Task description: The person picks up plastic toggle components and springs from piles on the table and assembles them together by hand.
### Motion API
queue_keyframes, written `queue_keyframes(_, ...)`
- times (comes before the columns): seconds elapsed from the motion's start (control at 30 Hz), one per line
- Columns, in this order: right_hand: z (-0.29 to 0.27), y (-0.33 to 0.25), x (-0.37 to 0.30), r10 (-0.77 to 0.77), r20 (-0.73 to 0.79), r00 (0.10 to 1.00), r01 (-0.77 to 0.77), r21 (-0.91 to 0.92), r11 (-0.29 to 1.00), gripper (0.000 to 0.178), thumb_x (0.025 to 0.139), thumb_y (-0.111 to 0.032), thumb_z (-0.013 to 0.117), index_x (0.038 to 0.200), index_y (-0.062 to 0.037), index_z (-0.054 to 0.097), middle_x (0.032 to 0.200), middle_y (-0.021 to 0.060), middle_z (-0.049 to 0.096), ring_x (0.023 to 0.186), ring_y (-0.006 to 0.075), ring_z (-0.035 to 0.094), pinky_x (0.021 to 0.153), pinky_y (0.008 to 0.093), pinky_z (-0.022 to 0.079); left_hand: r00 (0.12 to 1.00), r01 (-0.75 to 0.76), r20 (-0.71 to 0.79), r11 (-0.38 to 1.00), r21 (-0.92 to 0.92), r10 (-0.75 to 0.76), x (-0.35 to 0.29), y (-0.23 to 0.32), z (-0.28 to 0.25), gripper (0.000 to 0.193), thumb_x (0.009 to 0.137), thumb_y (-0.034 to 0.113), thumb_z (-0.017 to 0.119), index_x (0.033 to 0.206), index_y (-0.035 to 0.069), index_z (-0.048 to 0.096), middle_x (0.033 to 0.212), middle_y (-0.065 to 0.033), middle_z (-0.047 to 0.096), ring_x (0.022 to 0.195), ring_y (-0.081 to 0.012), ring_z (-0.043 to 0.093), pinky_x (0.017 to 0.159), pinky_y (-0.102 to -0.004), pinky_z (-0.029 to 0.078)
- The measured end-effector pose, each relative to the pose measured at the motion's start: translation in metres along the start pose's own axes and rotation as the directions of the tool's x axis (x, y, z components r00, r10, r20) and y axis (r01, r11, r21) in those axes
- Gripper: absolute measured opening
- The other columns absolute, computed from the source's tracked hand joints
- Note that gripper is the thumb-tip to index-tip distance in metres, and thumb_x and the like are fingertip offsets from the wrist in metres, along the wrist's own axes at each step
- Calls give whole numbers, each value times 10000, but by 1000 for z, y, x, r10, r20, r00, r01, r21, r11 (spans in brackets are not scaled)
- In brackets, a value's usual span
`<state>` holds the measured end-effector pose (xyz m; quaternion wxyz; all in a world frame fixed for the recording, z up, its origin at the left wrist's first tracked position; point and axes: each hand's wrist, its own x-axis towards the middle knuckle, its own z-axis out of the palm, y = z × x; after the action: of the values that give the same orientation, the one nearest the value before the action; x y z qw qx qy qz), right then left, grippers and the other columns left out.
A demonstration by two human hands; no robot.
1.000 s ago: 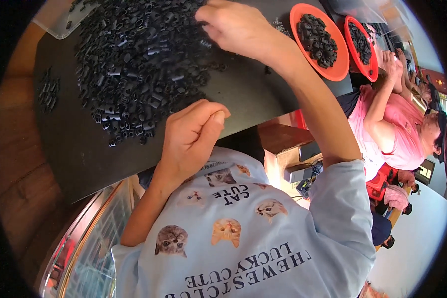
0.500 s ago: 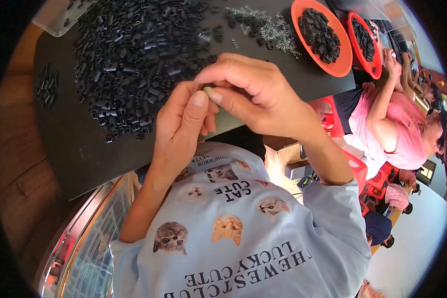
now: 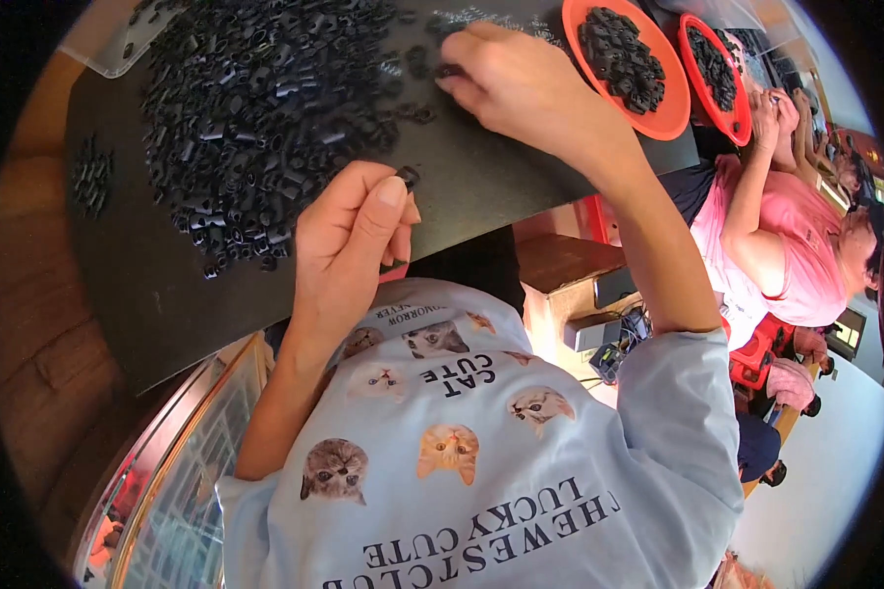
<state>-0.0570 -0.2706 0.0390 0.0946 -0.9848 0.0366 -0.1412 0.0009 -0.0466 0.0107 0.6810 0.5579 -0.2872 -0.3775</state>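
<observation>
My left hand is closed near the table's front edge, pinching a small black plastic part with a hollow opening between thumb and forefinger. Farther up and to the right, my right hand reaches over the table. Its thumb and fingertips are pressed round another small dark piece, whose exact shape I cannot make out. Just beyond that hand lies a heap of small metal springs, mostly covered by it. A big pile of black tubular plastic parts spreads to the left of both hands.
An orange bowl and a red bowl, both holding black parts, stand at the right. Small dark pieces lie at the table's left. A clear tray sits at the far left corner. A person in pink works at the right.
My right hand has left the left hand and moved up and right toward the springs. The left hand has stayed nearly in place, with the black part now showing at its fingertips.
</observation>
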Motion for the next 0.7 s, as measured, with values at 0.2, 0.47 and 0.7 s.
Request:
queue_keyframes(0.2, 1, -6, 16, 0, 152, 988, 19, -122, 992, 103, 746, -17, 599, 828, 20, 548, 881, 197, 625, 817, 415, 612, 683, 488, 496, 1000, -4, -16, 999, -53, 3, -2, -1, -2, 274, 1028, 240, 490, 880, 31, 588, 704, 21, 551, 577, -30, 490, 521, -185, 373)
queue_keyframes(0.47, -9, -18, -8, 113, 53, 992, -125, 461, 878, 112, 773, -62, 631, 835, 31, 621, 715, 128, 635, 641, 246, 634, 584, 369, 512, 1000, -4, -8, 990, -141, 3, -2, -4, -6, 289, 1036, 249, 471, 898, 22, 585, 759, -1, 587, 592, -44, 519, 529, -190, 389)
queue_keyframes(0.7, -9, -62, -17, 252, 310, 917, -349, 929, 125, 102, 858, -110, 666, 905, -20, 656, 714, -19, 603, 609, 36, 538, 510, 198, 426, 1000, 2, -9, 981, -192, -4, -3, -4, -7, 281, 1037, 251, 469, 930, 15, 581, 800, -27, 608, 601, -62, 533, 540, -203, 411)
